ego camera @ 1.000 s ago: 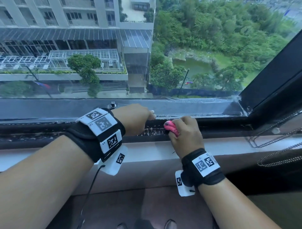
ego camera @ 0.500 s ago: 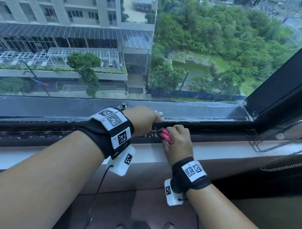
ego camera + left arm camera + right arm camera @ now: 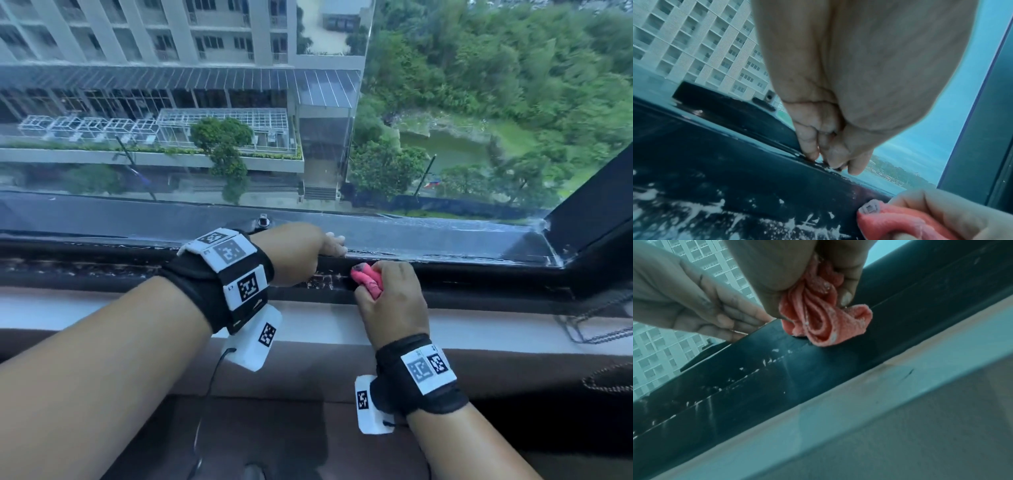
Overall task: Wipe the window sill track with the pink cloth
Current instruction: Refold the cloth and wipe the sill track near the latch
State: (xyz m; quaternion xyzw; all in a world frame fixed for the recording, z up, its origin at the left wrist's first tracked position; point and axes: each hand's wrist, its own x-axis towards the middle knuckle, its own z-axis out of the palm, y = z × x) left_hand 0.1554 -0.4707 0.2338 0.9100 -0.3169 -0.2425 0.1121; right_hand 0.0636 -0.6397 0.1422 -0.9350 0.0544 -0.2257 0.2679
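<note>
The pink cloth (image 3: 368,279) is bunched in my right hand (image 3: 387,291), which grips it and presses its folds down into the dark window sill track (image 3: 137,270). The right wrist view shows the cloth (image 3: 822,318) squeezed between thumb and fingers, its lower folds touching the track (image 3: 756,378). My left hand (image 3: 329,245) sits just left of it, fingers curled over the track's raised outer rail (image 3: 428,255). In the left wrist view those fingers (image 3: 809,146) touch the rail's top, and the cloth (image 3: 900,222) shows at the lower right. White specks litter the track left of the cloth.
A pale sill ledge (image 3: 496,325) runs along in front of the track. The dark window frame (image 3: 589,212) closes the track off at the right corner. Bead chains (image 3: 596,325) hang over the ledge at far right. A small knob (image 3: 263,221) sits behind my left wrist.
My right hand slid the cloth left along the track until it was close to my left hand, then back a little to the right. My left hand stayed on the rail.
</note>
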